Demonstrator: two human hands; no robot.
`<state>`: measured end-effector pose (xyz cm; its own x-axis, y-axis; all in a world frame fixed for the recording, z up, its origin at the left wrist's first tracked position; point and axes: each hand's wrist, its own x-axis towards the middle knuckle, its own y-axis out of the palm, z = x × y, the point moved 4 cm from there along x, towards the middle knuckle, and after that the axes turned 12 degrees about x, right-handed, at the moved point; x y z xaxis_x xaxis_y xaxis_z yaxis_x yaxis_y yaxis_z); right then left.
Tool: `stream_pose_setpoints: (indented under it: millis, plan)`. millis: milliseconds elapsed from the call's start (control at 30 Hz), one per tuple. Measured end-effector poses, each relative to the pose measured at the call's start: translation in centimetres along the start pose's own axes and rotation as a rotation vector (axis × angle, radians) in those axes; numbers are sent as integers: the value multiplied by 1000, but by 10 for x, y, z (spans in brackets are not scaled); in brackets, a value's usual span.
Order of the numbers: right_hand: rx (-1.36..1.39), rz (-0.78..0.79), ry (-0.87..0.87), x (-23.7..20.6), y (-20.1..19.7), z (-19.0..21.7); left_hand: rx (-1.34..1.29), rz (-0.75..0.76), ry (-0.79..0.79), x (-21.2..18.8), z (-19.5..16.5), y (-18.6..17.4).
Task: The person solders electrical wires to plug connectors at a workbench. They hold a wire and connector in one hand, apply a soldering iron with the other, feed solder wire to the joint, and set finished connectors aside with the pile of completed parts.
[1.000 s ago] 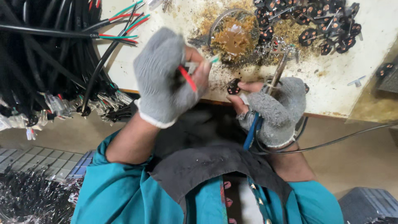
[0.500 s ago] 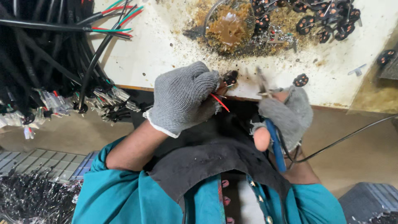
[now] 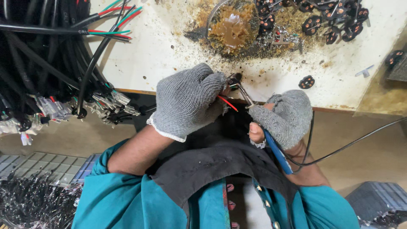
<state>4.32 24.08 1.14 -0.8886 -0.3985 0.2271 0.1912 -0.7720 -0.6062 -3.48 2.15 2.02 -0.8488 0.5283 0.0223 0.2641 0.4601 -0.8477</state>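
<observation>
The left hand [image 3: 186,99] has its grip closed on a small black plug part [image 3: 234,79] with a red wire [image 3: 227,103], at the tabletop [image 3: 161,55] edge. The right hand [image 3: 284,118], at 3 o'clock of it, is fisted on a blue-handled soldering iron [image 3: 277,152]; judging by this, keep the tip steady on the joint.

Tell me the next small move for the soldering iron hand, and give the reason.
Probably a slight nudge of the soldering iron tip inward onto the black plug piece. The right hand aims the tip just beside that piece, which the left hand pinches along with a red wire; whether tip and joint already touch, I cannot tell.
</observation>
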Motion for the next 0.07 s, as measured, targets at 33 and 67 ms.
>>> stream_pose_setpoints:
  millis: [33, 67]
  plan:
    - [-14, 12, 3, 0, 1, 0, 15, 4, -1, 0, 0, 1]
    - [-28, 24, 6, 0, 2, -1, 30, 10, -2, 0, 0, 2]
